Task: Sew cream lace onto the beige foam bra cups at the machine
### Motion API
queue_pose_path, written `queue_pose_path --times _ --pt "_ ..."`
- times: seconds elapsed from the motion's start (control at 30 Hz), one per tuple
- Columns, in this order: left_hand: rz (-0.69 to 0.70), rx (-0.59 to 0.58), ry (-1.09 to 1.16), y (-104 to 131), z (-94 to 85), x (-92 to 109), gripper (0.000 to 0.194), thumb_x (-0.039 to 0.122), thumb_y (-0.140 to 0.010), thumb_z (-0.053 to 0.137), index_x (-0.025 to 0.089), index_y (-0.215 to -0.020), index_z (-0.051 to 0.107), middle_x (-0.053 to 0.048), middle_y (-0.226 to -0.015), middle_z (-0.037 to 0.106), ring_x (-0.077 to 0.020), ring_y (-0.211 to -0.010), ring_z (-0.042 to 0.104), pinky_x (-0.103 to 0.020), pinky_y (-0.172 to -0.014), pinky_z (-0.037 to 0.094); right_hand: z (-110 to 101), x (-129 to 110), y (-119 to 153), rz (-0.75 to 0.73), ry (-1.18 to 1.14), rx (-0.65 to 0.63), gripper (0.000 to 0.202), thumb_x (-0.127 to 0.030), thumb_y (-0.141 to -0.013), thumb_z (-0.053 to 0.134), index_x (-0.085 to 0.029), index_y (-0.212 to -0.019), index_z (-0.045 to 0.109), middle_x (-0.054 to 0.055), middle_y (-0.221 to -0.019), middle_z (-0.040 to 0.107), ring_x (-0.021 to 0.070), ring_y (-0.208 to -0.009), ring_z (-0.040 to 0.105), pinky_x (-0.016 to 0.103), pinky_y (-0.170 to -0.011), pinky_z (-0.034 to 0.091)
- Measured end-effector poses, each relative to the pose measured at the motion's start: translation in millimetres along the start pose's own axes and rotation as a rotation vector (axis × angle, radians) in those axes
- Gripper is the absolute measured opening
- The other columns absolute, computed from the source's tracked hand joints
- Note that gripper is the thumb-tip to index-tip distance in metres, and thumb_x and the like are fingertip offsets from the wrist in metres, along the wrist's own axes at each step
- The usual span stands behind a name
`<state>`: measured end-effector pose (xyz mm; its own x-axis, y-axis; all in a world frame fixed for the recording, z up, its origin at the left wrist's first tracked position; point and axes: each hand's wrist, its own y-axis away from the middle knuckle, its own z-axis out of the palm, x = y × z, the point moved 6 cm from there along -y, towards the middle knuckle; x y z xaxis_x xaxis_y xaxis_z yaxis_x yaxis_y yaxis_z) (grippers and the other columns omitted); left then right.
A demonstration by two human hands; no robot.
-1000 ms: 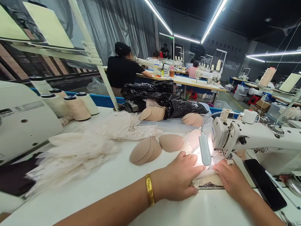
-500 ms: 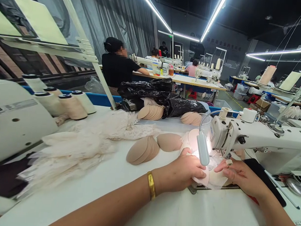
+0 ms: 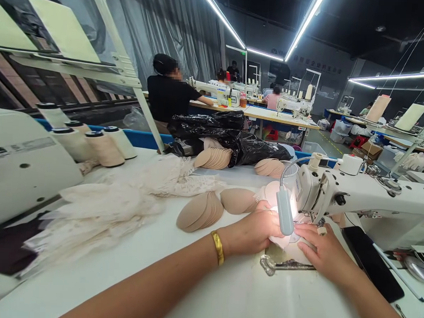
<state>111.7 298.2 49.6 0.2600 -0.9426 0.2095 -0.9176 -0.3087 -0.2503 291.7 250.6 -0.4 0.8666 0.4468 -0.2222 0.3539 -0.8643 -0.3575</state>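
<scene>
My left hand [image 3: 253, 231], with a gold bracelet [image 3: 217, 248] at the wrist, is closed on a pale pink fabric piece [image 3: 281, 242] beneath the sewing machine's [image 3: 371, 190] head. A grey lamp [image 3: 285, 212] lights the fabric brightly and hides some of my left fingers. My right hand [image 3: 322, 250] lies at the right of the fabric, fingers stretched out, their tips touching its edge near the needle area. The needle itself is hidden. Below the fabric, the front of the machine's metal bed plate [image 3: 293, 265] shows.
Beige oval pads [image 3: 199, 212] and a pile of cream lace fabric [image 3: 116, 197] lie to the left. Thread cones [image 3: 108, 148] stand behind the pile. A black phone [image 3: 373, 262] lies right of my right hand. Black plastic bags [image 3: 257, 151] sit beyond the table, near a seated co-worker [image 3: 169, 92].
Both hands have moved in with the fabric, away from the front edge of the bed plate, which is now uncovered. My right fingers have come down flatter, nearer my left hand.
</scene>
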Motion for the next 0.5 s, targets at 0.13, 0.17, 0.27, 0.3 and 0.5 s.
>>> queue_pose_path --times 0.13,0.17,0.27,0.3,0.5 --pt "0.011 0.023 -0.037 -0.1 2.7 -2.8 0.024 0.000 -0.081 0.058 0.022 -0.085 0.063 0.001 -0.093 0.072 -0.0198 -0.089 0.061 -0.038 -0.096 0.034 4.3 0.2 -1.1 0.024 -0.049 -0.068 0.035 -0.026 -0.103 0.056 -0.031 -0.134 0.073 0.008 -0.139 0.073 0.0317 -0.117 0.068 0.051 -0.096 0.057" --pt "0.015 0.028 -0.050 0.0 3.8 -3.8 0.021 0.002 -0.081 0.058 0.022 -0.083 0.063 0.000 -0.091 0.071 -0.0204 -0.088 0.061 -0.038 -0.094 0.034 4.4 -0.2 -1.1 0.023 -0.057 -0.075 0.035 -0.026 -0.103 0.056 -0.030 -0.134 0.073 0.008 -0.139 0.073 0.0324 -0.118 0.068 0.052 -0.097 0.057" --pt "0.025 0.029 -0.061 0.2 7.6 -6.3 0.018 0.005 -0.083 0.059 0.021 -0.077 0.061 -0.001 -0.085 0.069 -0.0210 -0.085 0.059 -0.039 -0.092 0.034 1.7 -2.0 -0.3 0.012 -0.076 -0.066 0.034 -0.023 -0.102 0.055 -0.029 -0.130 0.074 0.009 -0.137 0.074 0.0335 -0.118 0.068 0.054 -0.097 0.056" --pt "0.028 0.028 -0.061 0.2 8.3 -6.8 0.018 0.004 -0.083 0.059 0.021 -0.076 0.061 -0.001 -0.084 0.069 -0.0211 -0.084 0.059 -0.039 -0.092 0.034 -0.6 -2.8 0.0 0.006 -0.078 -0.051 0.033 -0.022 -0.102 0.055 -0.029 -0.128 0.075 0.009 -0.133 0.076 0.0330 -0.115 0.068 0.053 -0.096 0.057" --pt "0.014 0.026 -0.063 -0.1 7.7 -8.0 0.021 0.001 -0.079 0.061 0.021 -0.079 0.062 0.000 -0.086 0.072 -0.0219 -0.088 0.061 -0.040 -0.093 0.033 -20.1 -6.5 0.1 -0.009 -0.092 0.106 0.027 -0.026 -0.108 0.045 -0.027 -0.108 0.073 0.008 -0.102 0.077 0.0301 -0.099 0.069 0.048 -0.087 0.058"
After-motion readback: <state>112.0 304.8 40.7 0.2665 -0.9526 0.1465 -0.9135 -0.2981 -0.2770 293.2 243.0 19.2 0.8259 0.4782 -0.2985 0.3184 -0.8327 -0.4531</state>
